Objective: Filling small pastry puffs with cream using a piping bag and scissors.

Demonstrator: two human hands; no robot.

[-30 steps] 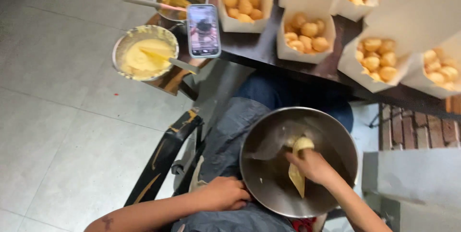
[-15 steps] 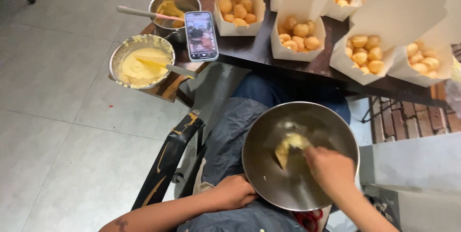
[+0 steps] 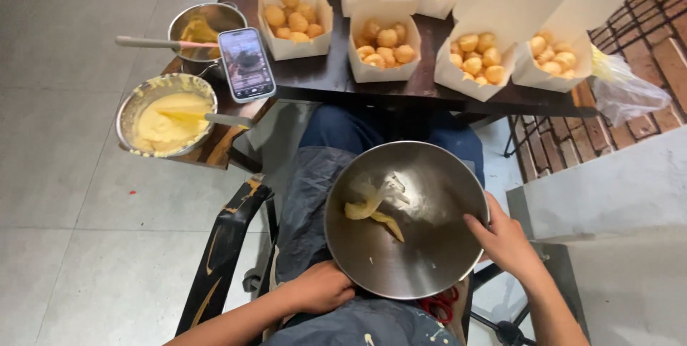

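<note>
A large steel bowl (image 3: 429, 274) rests on my lap. Inside it lies a limp, clear piping bag (image 3: 372, 208) smeared with yellow cream, untouched by either hand. My right hand (image 3: 504, 242) grips the bowl's right rim, fingers curled over the edge. At the lower left, my left hand (image 3: 322, 289) is tucked against the bowl's underside with its fingers closed, steadying it on my dark apron.
The dark table (image 3: 322, 78) ahead holds several open white boxes of golden puffs (image 3: 386, 42), a phone (image 3: 245, 63), a steel pot with a spatula (image 3: 204, 24) and a bowl of yellow custard (image 3: 164, 117). A black chair frame (image 3: 222, 253) stands left; a brick wall (image 3: 644, 67) rises right.
My right hand let go of the piping bag inside the bowl and moved out to the right rim. The bag now lies loose in the bowl. The left hand stayed put.
</note>
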